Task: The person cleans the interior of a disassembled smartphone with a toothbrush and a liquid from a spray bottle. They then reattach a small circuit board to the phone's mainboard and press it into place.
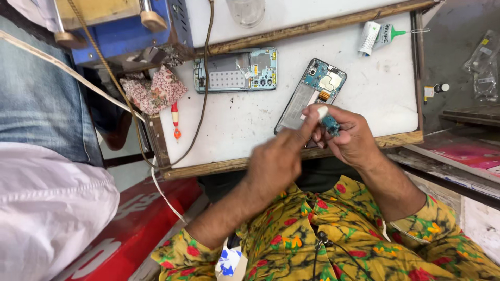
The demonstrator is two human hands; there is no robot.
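The right hand (351, 138) pinches a small blue circuit board (330, 125) just above the near edge of the white table (245, 125). The left hand (278, 156) holds a small white bit (322, 111) against it. An opened phone (312, 93) lies just behind them, and a second phone frame (235, 69) lies farther left.

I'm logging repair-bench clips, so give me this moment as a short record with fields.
left hand: left hand rubs a small white piece on the part
right hand: right hand holds a small blue circuit board
bench: white board with wooden rim
near hands: opened phone, dismantled phone frame
elsewhere: glue tube, red screwdriver, patterned cloth
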